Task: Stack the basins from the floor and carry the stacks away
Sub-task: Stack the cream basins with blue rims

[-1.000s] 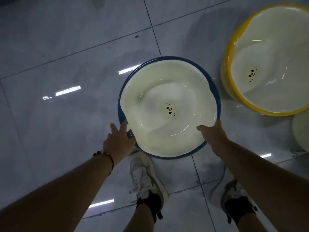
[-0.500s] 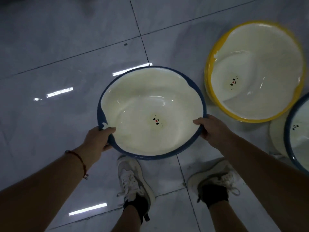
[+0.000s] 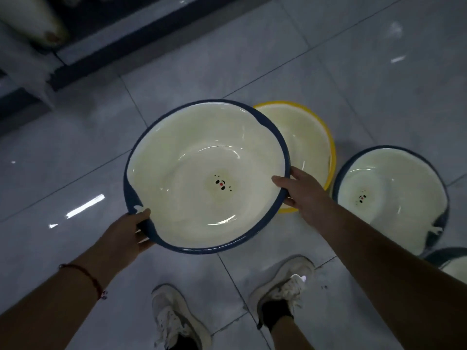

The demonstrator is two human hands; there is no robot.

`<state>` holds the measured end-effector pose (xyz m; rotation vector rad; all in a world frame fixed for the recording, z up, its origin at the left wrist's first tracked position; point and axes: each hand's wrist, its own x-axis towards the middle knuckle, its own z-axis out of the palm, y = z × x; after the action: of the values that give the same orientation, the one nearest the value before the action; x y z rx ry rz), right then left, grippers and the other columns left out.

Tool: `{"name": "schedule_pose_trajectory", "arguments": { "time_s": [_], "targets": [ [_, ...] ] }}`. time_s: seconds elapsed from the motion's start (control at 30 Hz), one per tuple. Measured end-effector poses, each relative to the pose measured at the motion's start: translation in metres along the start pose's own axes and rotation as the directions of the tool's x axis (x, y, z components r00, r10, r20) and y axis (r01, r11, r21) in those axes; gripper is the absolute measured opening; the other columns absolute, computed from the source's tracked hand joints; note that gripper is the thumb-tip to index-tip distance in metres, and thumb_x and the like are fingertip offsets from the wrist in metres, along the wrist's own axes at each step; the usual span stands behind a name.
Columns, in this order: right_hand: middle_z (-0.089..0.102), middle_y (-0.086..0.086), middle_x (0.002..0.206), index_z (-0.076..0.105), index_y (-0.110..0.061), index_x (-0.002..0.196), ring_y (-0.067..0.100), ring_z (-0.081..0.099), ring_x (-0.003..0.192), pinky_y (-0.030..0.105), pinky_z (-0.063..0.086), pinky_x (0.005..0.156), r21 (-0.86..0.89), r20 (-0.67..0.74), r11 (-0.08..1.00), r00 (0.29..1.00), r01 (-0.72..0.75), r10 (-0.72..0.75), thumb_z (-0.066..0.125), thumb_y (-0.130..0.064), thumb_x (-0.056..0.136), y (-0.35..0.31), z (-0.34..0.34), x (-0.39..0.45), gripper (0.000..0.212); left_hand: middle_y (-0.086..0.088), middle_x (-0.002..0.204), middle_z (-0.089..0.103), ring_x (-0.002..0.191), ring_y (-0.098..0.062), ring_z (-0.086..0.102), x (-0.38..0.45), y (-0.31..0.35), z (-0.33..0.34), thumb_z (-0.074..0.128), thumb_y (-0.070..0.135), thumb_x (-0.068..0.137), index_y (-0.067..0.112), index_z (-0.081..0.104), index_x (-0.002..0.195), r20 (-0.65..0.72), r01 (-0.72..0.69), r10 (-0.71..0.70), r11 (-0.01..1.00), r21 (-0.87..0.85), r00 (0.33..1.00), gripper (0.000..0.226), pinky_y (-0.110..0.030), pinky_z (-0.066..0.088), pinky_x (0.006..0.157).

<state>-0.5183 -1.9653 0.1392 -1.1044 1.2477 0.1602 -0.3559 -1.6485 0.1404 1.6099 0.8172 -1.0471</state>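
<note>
Head view: blue-rimmed basin (image 3: 202, 160) up off the floor, 2 hands on it.
Left hand (image 3: 126, 231) grips the near-left rim with the thumb over the edge and fingers curled beneath; right hand (image 3: 300, 190) clamps the right rim, thumb inside and fingers outside. The basin tilts toward the camera, its cream inside showing a small face print, and it overlaps the yellow basin (image 3: 318, 147) sitting on the grey tiled floor (image 3: 75, 152) behind it. A second blue basin (image 3: 391, 198) rests on the floor just right of the yellow one. White sneakers (image 3: 283, 286) stand below.
</note>
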Motion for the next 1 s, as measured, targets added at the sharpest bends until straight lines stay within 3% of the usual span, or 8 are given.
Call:
{"name": "schedule_pose_trajectory", "arguments": {
  "time_s": [0.13, 0.23, 0.4, 0.5, 0.67, 0.77, 0.87, 1.0],
  "targets": [
    [0.063, 0.002, 0.115, 0.053, -0.017, 0.131, 0.022, 0.059, 0.104, 0.032, 0.049, 0.082, -0.327, -0.173, 0.944, 0.98, 0.039, -0.1, 0.059, -0.028, 0.095, 0.005, -0.062, -0.005, 0.038, -0.014, 0.09, 0.061, 0.082, -0.026, 0.062, -0.012, 0.023, 0.077, 0.053, 0.007, 0.1, 0.004, 0.059, 0.099, 0.123, 0.005, -0.014, 0.998, 0.07, 0.992, 0.007, -0.042, 0.056, 0.072],
    [0.062, 0.003, 0.118, 0.049, -0.018, 0.133, 0.025, 0.059, 0.106, 0.038, 0.053, 0.086, -0.269, -0.239, 0.963, 0.97, -0.026, -0.041, 0.059, -0.027, 0.093, 0.014, -0.096, 0.0, 0.042, -0.014, 0.093, 0.059, 0.086, -0.026, 0.058, -0.01, 0.029, 0.126, 0.054, 0.007, 0.099, 0.003, 0.058, 0.102, 0.116, 0.012, -0.019, 0.998, 0.066, 0.993, 0.006, -0.043, 0.055, 0.083],
    [0.057, 0.007, 0.117, 0.045, -0.019, 0.127, 0.028, 0.055, 0.109, 0.038, 0.054, 0.079, 0.053, -0.187, 0.988, 0.97, -0.147, 0.154, 0.067, 0.0, 0.084, 0.027, -0.131, 0.028, 0.052, -0.013, 0.097, 0.058, 0.088, -0.026, 0.059, 0.019, 0.026, 0.188, 0.056, 0.008, 0.099, 0.004, 0.057, 0.103, 0.091, 0.014, -0.027, 0.99, 0.137, 0.995, 0.005, -0.042, 0.054, 0.076],
    [0.054, 0.005, 0.111, 0.044, -0.018, 0.124, 0.029, 0.053, 0.109, 0.038, 0.052, 0.082, 0.037, -0.182, 0.985, 0.968, -0.171, 0.175, 0.067, 0.006, 0.083, 0.043, -0.136, 0.045, 0.053, -0.014, 0.106, 0.063, 0.093, -0.028, 0.061, 0.043, 0.023, 0.206, 0.053, 0.006, 0.1, 0.003, 0.058, 0.118, 0.094, 0.017, -0.033, 0.985, 0.172, 0.995, 0.019, -0.042, 0.054, 0.077],
    [0.059, 0.01, 0.112, 0.049, -0.012, 0.125, 0.032, 0.058, 0.104, 0.045, 0.056, 0.087, -0.051, -0.339, 0.972, 0.919, -0.231, 0.201, 0.073, -0.004, 0.082, 0.062, -0.13, 0.075, 0.051, -0.019, 0.124, 0.061, 0.101, -0.03, 0.063, 0.087, 0.035, 0.223, 0.052, 0.011, 0.102, 0.002, 0.054, 0.13, 0.15, 0.006, -0.07, 0.922, 0.388, 0.986, 0.03, -0.039, 0.056, 0.074],
    [0.062, 0.01, 0.112, 0.051, -0.013, 0.126, 0.034, 0.06, 0.103, 0.049, 0.054, 0.091, -0.107, -0.389, 0.963, 0.901, -0.249, 0.19, 0.075, -0.009, 0.079, 0.067, -0.125, 0.089, 0.053, -0.015, 0.118, 0.066, 0.104, -0.029, 0.065, 0.107, 0.045, 0.232, 0.055, 0.019, 0.101, 0.01, 0.06, 0.119, 0.171, -0.059, -0.056, 0.795, 0.603, 0.984, 0.021, -0.035, 0.057, 0.074],
    [0.062, 0.011, 0.117, 0.047, -0.013, 0.132, 0.034, 0.06, 0.105, 0.047, 0.055, 0.089, -0.161, -0.437, 0.946, 0.88, -0.28, 0.186, 0.075, -0.013, 0.079, 0.076, -0.117, 0.106, 0.06, -0.007, 0.106, 0.066, 0.095, -0.023, 0.064, 0.128, 0.052, 0.238, 0.06, 0.03, 0.097, 0.019, 0.059, 0.097, 0.182, -0.162, 0.018, 0.541, 0.825, 0.983, 0.011, -0.034, 0.056, 0.077],
    [0.06, 0.012, 0.123, 0.044, -0.011, 0.136, 0.033, 0.058, 0.11, 0.035, 0.049, 0.079, -0.198, -0.492, 0.917, 0.844, -0.347, 0.213, 0.073, -0.012, 0.083, 0.09, -0.103, 0.126, 0.06, -0.009, 0.089, 0.062, 0.083, -0.025, 0.061, 0.157, 0.057, 0.242, 0.063, 0.038, 0.094, 0.016, 0.058, 0.085, 0.231, -0.241, 0.07, 0.258, 0.935, 0.97, 0.025, -0.039, 0.056, 0.08]
  ]
}}
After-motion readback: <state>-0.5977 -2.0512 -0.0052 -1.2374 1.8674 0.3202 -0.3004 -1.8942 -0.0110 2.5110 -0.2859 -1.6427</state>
